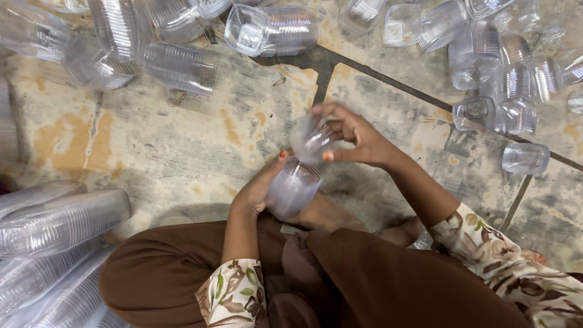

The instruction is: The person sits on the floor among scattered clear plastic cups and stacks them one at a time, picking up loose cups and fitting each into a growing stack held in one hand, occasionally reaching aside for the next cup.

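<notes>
Down on a worn stone floor (182, 140), mottled grey and tan with dark joint lines cutting across it, the person sits with brown cloth over the knees and floral sleeves at both wrists. Left hand (258, 188) is curled around a short stack of clear plastic cups (293, 187), fingers wrapped close about its side, thumb up near the rim. Right hand (355, 136) sits just above, fingers bent and pinched onto a single clear cup (311, 140), which tilts over the stack's mouth; whether the two touch is hard to tell. All around, clear containers litter the floor: nested stacks lying on their sides (176, 67) at the upper left, loose single tubs (498, 79) scattered at the upper right, one lone tub (525, 158) lying apart nearer the right arm. Long nested rows of clear lids or trays (54, 222) lie piled at the lower left edge, just beside the knee.
</notes>
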`<state>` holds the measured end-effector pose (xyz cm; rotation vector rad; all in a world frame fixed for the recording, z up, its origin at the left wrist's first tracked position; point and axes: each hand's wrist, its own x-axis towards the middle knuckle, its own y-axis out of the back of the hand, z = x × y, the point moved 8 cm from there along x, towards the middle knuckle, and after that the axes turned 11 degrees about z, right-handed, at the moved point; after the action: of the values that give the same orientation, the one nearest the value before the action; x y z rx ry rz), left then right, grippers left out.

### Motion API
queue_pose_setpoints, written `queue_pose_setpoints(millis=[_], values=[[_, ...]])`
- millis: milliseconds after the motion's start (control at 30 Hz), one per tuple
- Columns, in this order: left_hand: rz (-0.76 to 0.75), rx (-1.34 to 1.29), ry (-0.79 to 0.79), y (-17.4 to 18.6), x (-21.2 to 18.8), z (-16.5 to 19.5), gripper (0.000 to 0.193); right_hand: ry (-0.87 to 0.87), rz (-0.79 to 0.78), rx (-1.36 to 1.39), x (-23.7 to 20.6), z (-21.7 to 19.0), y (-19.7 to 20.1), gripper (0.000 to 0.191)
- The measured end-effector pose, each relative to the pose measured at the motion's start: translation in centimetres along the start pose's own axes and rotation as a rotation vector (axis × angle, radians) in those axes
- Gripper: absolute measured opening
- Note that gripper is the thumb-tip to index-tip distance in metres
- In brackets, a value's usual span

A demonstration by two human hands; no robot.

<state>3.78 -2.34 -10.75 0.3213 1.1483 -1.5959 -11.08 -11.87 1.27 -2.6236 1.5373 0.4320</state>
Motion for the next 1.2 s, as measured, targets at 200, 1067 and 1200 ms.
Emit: queue_pose_setpoints(millis=[200,1067,1200], values=[[-0.003,0.077,-0.012,-0.2,-0.1,0.0,0.098,0.089,-0.232,-0.061,-1.2,-1.4,-2.1,0.082],[0.121,0.095,0.023,2.4,1.2,-2.2,0.089,0.200,-0.250,-0.318,-0.9,-2.8,-3.6,0.086],[0.116,0.100,0.027,2.3,1.3,-2.1,0.087,0.193,-0.250,-0.333,-0.8,-2.5,-3.6,0.088]])
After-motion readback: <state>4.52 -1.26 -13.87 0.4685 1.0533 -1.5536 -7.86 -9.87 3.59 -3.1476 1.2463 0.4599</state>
